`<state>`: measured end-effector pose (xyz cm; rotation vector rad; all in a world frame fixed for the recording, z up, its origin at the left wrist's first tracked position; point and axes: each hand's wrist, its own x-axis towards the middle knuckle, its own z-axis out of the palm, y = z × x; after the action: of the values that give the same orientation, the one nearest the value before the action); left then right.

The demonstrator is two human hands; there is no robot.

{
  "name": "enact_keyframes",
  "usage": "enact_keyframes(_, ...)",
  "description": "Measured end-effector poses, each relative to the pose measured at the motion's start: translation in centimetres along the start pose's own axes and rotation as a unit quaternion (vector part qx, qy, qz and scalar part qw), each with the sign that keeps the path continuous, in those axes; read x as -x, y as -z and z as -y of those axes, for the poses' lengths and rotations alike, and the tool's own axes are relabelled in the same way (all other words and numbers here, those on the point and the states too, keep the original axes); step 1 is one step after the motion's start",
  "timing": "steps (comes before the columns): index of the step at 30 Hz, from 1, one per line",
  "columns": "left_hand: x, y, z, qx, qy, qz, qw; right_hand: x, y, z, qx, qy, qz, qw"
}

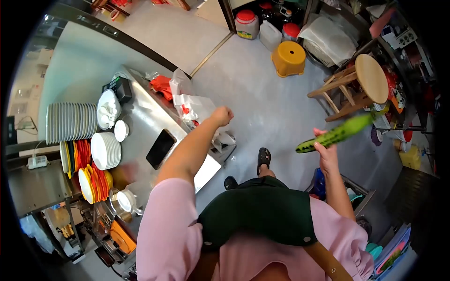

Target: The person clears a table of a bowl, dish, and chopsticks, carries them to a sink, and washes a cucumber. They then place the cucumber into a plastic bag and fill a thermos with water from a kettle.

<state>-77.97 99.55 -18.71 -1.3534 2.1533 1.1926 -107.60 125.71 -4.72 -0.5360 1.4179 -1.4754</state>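
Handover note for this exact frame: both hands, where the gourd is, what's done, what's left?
Left hand: clenched fist raised over the plastic bags at the end of the steel counter; nothing visible in it.
Right hand: grips the green gourd near its lower end, held out over the floor.
Done: gourd in hand, whole.
Left: gourd not yet set down anywhere.

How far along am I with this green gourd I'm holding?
Done: the green gourd is picked up and held in the air over the floor. In hand: the right hand grips its near end; the left hand is a closed fist above the plastic bags on the steel counter. Left: the gourd looks whole, uncut and not yet set down.
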Motion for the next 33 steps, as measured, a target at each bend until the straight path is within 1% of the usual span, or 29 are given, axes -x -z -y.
enact_keyframes(1,-0.8,-1.3,0.9,0.0,0.005,0.008,1.0,-0.1,1.1,-0.4,-0.007,0.013,-0.03,0.999)
enact_keyframes(2,-0.9,-2.4,1.5,-0.167,-0.004,0.027,0.986,-0.1,1.9,-0.8,-0.009,0.005,-0.033,0.999)
enact_keyframes(3,-1.1,-3.2,1.9,-0.331,-0.015,0.043,0.943,-0.2,2.4,-1.2,-0.032,0.005,-0.059,0.998)
enact_keyframes(4,-0.8,-3.6,1.6,-0.332,-0.014,0.047,0.942,-0.3,2.9,-1.6,-0.056,0.006,-0.085,0.995)
enact_keyframes(6,0.1,-3.4,0.1,-0.44,0.148,-0.016,0.885,-0.4,3.5,-2.4,-0.065,-0.005,-0.095,0.993)
enact_keyframes(7,-0.2,-2.8,-0.4,-0.391,0.204,0.048,0.896,-0.5,3.7,-2.8,-0.078,0.0,-0.093,0.993)
enact_keyframes(8,-0.8,-3.0,0.3,-0.391,0.206,0.051,0.896,-0.6,3.9,-3.0,-0.09,0.006,-0.093,0.992)
enact_keyframes(10,-1.5,-3.2,1.8,-0.286,0.207,0.038,0.935,-0.8,3.9,-2.8,-0.108,-0.016,-0.099,0.989)
enact_keyframes(14,-0.9,-1.4,1.6,-0.315,0.177,0.02,0.932,-1.8,3.3,-2.2,-0.126,-0.03,-0.079,0.988)
enact_keyframes(16,-0.6,-0.6,1.7,-0.235,0.189,-0.112,0.947,-2.3,2.9,-1.9,-0.127,-0.028,-0.072,0.989)
enact_keyframes(17,-0.6,0.0,1.7,-0.236,0.188,-0.112,0.947,-2.4,2.7,-1.8,-0.123,-0.026,-0.058,0.99)
enact_keyframes(19,-0.7,1.8,1.2,-0.051,0.182,-0.051,0.981,-2.5,2.2,-1.7,-0.11,-0.018,-0.028,0.993)
enact_keyframes(20,-0.3,2.3,-0.6,0.146,0.162,-0.032,0.975,-2.6,1.9,-1.6,-0.109,-0.015,-0.029,0.993)
enact_keyframes(21,0.0,2.4,-2.9,0.338,0.136,-0.01,0.931,-2.6,1.5,-1.4,-0.1,-0.025,0.005,0.995)
enact_keyframes(23,0.9,1.5,-8.8,0.345,0.041,-0.014,0.937,-2.6,0.0,-1.0,-0.094,-0.026,0.062,0.993)
enact_keyframes(24,2.0,1.1,-11.9,0.284,-0.031,-0.036,0.958,-2.4,-0.9,-0.8,-0.091,-0.021,0.06,0.994)
enact_keyframes(25,3.5,0.8,-14.9,0.22,-0.106,-0.06,0.968,-2.2,-1.8,-0.4,-0.095,-0.042,0.107,0.989)
enact_keyframes(26,5.3,0.8,-17.8,0.17,-0.146,-0.094,0.97,-1.9,-2.7,0.1,-0.098,-0.061,0.154,0.981)
enact_keyframes(27,7.5,0.7,-19.9,0.119,-0.185,-0.129,0.967,-1.3,-3.8,0.5,-0.093,-0.052,0.154,0.982)
enact_keyframes(28,9.6,0.9,-21.0,0.118,-0.195,-0.136,0.964,-0.6,-5.0,0.9,-0.072,-0.043,0.167,0.982)
enact_keyframes(30,13.2,1.1,-22.2,0.173,-0.336,-0.073,0.923,0.9,-5.9,1.8,-0.047,-0.024,0.182,0.982)
enact_keyframes(31,13.6,0.6,-21.1,0.232,-0.371,-0.039,0.899,1.8,-6.4,2.2,-0.009,0.04,0.188,0.981)
enact_keyframes(32,15.9,1.6,-20.9,0.229,-0.377,-0.048,0.896,2.8,-6.9,2.6,0.029,0.104,0.193,0.975)
enact_keyframes(33,18.6,2.8,-20.3,0.162,-0.351,-0.014,0.922,4.0,-7.2,3.5,0.034,0.083,0.197,0.976)
